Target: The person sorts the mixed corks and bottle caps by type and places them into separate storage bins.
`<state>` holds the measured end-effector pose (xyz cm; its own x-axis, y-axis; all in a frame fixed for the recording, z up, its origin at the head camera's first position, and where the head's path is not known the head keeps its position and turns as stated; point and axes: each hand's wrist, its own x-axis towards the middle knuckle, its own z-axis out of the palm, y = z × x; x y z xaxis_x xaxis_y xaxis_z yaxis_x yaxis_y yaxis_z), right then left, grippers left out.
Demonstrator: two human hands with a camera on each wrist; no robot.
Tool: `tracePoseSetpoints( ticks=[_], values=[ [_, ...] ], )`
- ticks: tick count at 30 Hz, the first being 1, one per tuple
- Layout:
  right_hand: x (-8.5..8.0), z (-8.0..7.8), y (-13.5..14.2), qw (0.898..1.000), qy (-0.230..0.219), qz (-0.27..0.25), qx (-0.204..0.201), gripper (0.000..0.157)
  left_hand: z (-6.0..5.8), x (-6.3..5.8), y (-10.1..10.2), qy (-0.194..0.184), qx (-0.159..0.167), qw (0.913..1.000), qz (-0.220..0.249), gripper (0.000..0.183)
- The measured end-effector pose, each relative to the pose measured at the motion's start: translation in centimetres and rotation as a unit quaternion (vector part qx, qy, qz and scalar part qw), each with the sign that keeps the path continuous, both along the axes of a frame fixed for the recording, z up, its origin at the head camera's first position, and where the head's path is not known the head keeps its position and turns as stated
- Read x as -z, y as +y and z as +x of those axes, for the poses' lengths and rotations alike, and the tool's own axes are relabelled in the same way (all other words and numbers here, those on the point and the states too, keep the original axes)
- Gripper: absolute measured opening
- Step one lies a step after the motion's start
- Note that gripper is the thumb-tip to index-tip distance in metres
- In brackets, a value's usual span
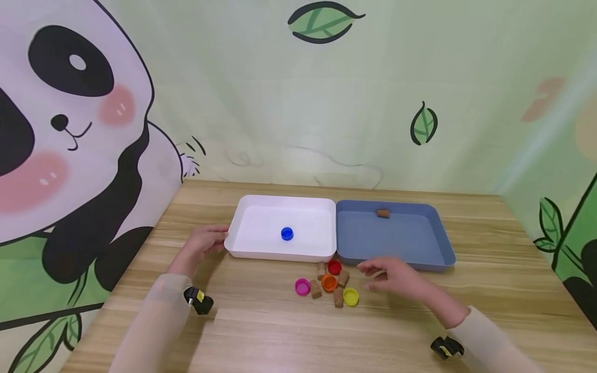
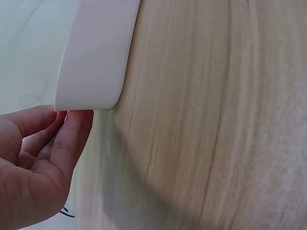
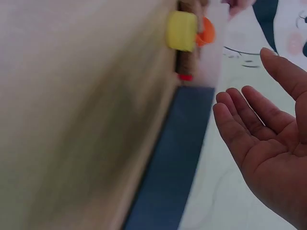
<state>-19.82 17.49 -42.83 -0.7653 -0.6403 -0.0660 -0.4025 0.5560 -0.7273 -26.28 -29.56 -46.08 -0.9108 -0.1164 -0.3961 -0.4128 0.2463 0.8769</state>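
Observation:
My left hand (image 1: pixel 203 244) touches the left end of the white tray (image 1: pixel 280 256); in the left wrist view its fingertips press against the tray wall. One blue bottle cap (image 1: pixel 286 233) lies in that tray. My right hand (image 1: pixel 394 277) hovers by the front edge of the blue-grey tray (image 1: pixel 396 254), thumb apart from the fingers and nothing held. A brown cork-like piece (image 1: pixel 383 213) lies at that tray's back. Left of my right hand, a group on the table includes a yellow cap (image 1: pixel 351 297), an orange cap (image 1: pixel 329 283), a red cap (image 1: pixel 334 267), a magenta cap (image 1: pixel 302 287) and several brown pieces (image 1: pixel 338 298).
The two trays stand side by side on the wooden table (image 1: pixel 261 331), near its back edge. Behind them rises a wall (image 1: pixel 261 103) with a panda and leaf print. Each wrist carries a small black camera, the left one (image 1: pixel 199 300) and the right one (image 1: pixel 446 347).

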Motion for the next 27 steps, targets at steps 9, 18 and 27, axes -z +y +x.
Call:
tracePoseSetpoints(
  ticks=[9,18,27],
  values=[
    [1.5,1.0,-0.6,0.999,0.013,0.039,-0.026,0.050,0.0,-0.1,0.1,-0.009,-0.001,1.0000,-0.004,0.046],
    [2.4,1.3,-0.9,0.997,0.037,0.057,-0.025,0.055,0.0,-0.4,0.2,-0.012,-0.006,0.9999,0.003,0.047],
    [2.9,1.4,-1.3,0.993,0.092,0.063,-0.042,0.051,0.2,-0.4,0.2,-0.007,-0.009,0.9998,0.014,0.048]
  ],
)
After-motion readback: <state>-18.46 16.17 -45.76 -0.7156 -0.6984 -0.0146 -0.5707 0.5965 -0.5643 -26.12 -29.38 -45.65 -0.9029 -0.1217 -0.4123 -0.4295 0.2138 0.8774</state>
